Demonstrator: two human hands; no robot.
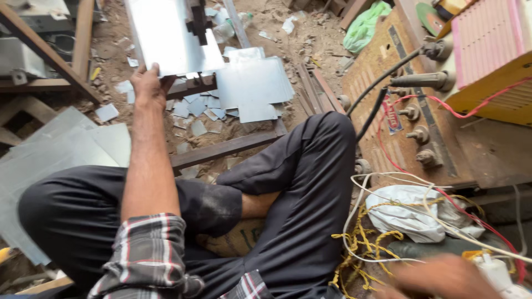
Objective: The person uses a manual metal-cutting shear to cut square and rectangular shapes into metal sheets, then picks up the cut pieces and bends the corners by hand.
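Note:
My left hand (147, 84) is stretched forward and grips the near edge of a large shiny metal sheet (169, 36) that rests across a dark iron bar (191, 87). My right hand (440, 277) is low at the bottom right, blurred, beside a white plastic bottle (496, 272) and a tangle of yellow and white wires (360, 243); whether it holds anything is unclear. I sit cross-legged in black trousers (299, 182) and a checked shirt.
Cut metal sheets (255, 83) and small offcuts (194, 108) lie on the dirt floor ahead. More sheets (61, 147) are stacked at my left. A welding machine (410, 105) with terminals and cables stands at the right, a white bag (413, 213) below it.

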